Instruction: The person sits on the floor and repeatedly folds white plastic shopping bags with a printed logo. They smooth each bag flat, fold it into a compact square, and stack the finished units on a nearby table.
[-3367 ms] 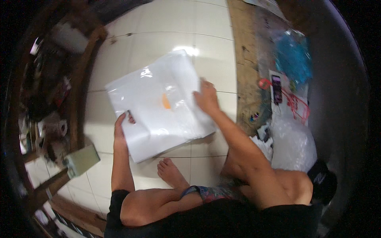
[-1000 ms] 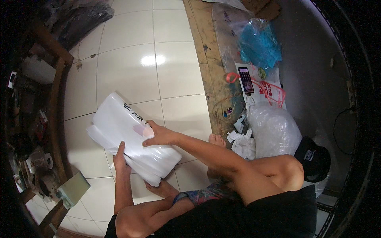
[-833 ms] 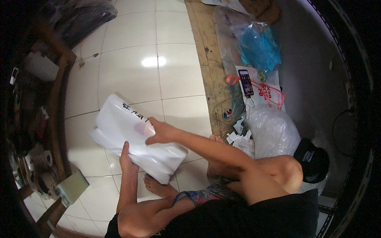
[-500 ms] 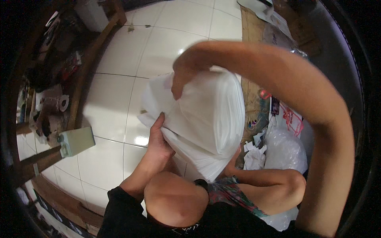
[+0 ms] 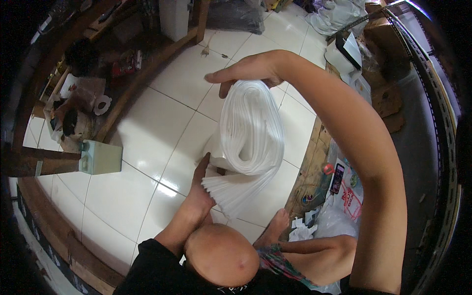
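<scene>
Both hands are on one thick stack of white plastic sheets [image 5: 250,137], folded over on itself and held up off the tiled floor [image 5: 162,123] in front of the seated person. The right hand [image 5: 246,71] reaches over from above, arm arched high across the view, and its fingers [image 5: 221,77] are curled together over the rounded top of the fold, thumb tucked against the near side. The left hand [image 5: 199,189] comes up from below and presses against the lower left of the stack, where the loose edges fan out in fine layers; its fingers lie flat and close together along the plastic, though whether they pinch any sheets I cannot tell, since the tips go behind the bundle. The stack stands nearly upright between the two hands, its folded bulge at the top and its layered edges pointing down toward the person's bare foot [image 5: 275,226], which rests on the floor just beside a wooden board [image 5: 309,167]. One bent knee [image 5: 221,253] sits right under the left wrist. To the right, on and past the board, lie a phone [image 5: 337,178], a clear bag [image 5: 334,221] and some scraps of white paper [image 5: 302,228]. Off to the left, well apart from the hands, a pale green box [image 5: 101,157] stands on the floor beside a low wooden frame [image 5: 142,83] cluttered with small things and a roll of tape [image 5: 102,104].
</scene>
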Demonstrator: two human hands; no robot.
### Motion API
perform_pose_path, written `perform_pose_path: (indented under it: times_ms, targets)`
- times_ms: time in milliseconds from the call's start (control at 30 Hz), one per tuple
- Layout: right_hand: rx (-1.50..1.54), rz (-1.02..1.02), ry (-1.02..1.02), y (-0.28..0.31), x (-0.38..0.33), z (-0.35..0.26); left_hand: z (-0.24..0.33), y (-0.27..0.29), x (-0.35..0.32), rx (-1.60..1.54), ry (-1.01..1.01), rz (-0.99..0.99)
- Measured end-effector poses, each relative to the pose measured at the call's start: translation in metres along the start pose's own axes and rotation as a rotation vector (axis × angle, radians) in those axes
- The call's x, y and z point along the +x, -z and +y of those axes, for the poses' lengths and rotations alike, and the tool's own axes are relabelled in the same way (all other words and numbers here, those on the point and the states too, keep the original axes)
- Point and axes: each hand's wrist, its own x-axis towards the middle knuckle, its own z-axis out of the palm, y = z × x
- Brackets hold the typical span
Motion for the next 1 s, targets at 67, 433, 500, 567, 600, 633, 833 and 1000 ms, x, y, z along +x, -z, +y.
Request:
perform_pose_path:
  times_ms: [67,433,500,567,600,633,833,1000]
  targets:
    - [-0.053,0.127,0.180,-0.002,-0.007,0.005,0.000,0.011,0.010,-0.110,0.045,0.006]
    - [-0.791,0.868,0.715,-0.110,-0.036,0.001,0.005,0.009,0.012,0.046,0.008,-0.207]
    - [-0.718,0.968,0.864,-0.117,-0.044,-0.012,0.009,0.013,0.008,0.130,-0.062,-0.223]
    - [-0.738,0.916,0.831,-0.121,-0.030,-0.010,0.006,0.011,0.014,0.198,-0.106,-0.263]
    - [-0.723,0.927,0.842,-0.124,-0.031,-0.007,0.002,0.012,0.014,0.218,-0.118,-0.268]
    - [-0.709,0.939,0.853,-0.126,-0.033,-0.006,0.001,0.012,0.012,0.229,-0.124,-0.279]
    - [-0.665,0.984,0.925,-0.117,-0.046,-0.014,-0.003,0.019,0.017,0.343,-0.234,-0.307]
    - [-0.750,0.916,0.783,-0.106,-0.039,-0.002,-0.007,0.033,0.016,0.404,-0.321,-0.310]
